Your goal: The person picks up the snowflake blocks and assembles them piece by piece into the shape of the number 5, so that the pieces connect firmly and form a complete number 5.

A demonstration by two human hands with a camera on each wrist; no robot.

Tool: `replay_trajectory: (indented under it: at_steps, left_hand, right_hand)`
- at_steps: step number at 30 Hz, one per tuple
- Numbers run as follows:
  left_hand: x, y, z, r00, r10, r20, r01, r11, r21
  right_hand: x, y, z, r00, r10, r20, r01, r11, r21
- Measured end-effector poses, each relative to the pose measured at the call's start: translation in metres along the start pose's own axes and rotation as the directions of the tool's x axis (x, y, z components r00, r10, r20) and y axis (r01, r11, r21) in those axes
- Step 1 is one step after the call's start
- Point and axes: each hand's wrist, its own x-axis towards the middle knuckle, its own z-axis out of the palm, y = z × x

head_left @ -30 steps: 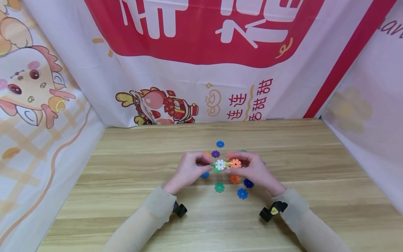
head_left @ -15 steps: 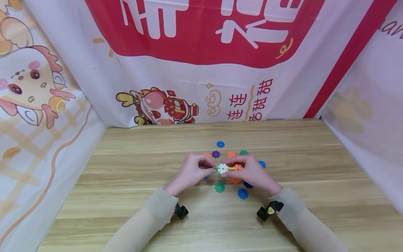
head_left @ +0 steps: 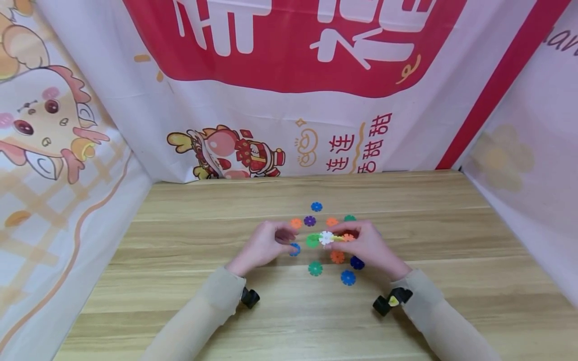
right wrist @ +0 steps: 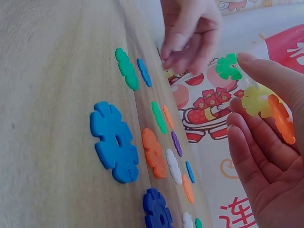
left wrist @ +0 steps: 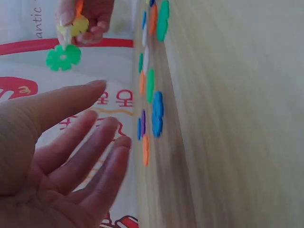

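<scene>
Right hand [head_left: 368,245] pinches joined discs [head_left: 326,238]; left hand [head_left: 266,245] is empty. Joining seems underway; adding more calls for a loose disc [head_left: 348,278].

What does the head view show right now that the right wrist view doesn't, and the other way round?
Only head: the black camera on the left wrist and the black camera on the right wrist.
Only right wrist: two white discs lying on the wooden table, which I can't make out there from the head.
Both: the left hand holding nothing, the right hand holding a linked chain, the dark blue disc and the table.
</scene>
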Motion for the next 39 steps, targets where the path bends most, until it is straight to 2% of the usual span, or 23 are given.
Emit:
replay_trajectory:
  at_steps: [3,7,20,30,39]
  left_hand:
    - [0.002,-0.005,-0.001,0.998,-0.042,0.041,0.040,0.997,0.060]
    - [0.005,-0.008,0.000,0.994,-0.087,0.062,0.079,0.990,0.119]
    - [0.012,-0.006,0.004,0.987,-0.133,0.089,0.113,0.972,0.204]
    - [0.013,-0.007,0.005,0.983,-0.157,0.096,0.134,0.968,0.213]
    - [0.012,-0.008,0.006,0.987,-0.131,0.097,0.113,0.978,0.175]
  right_hand:
    - [0.000,0.001,-0.001,1.000,-0.005,0.004,0.005,1.000,0.007]
    - [-0.001,0.002,-0.001,1.000,-0.008,0.006,0.007,1.000,0.026]
    - [-0.002,0.001,-0.003,1.000,-0.007,0.007,0.007,0.999,0.033]
    - [-0.002,0.003,-0.004,1.000,-0.003,-0.002,0.003,0.999,0.033]
    - [-0.003,0.002,-0.005,1.000,0.001,-0.005,-0.001,1.000,0.020]
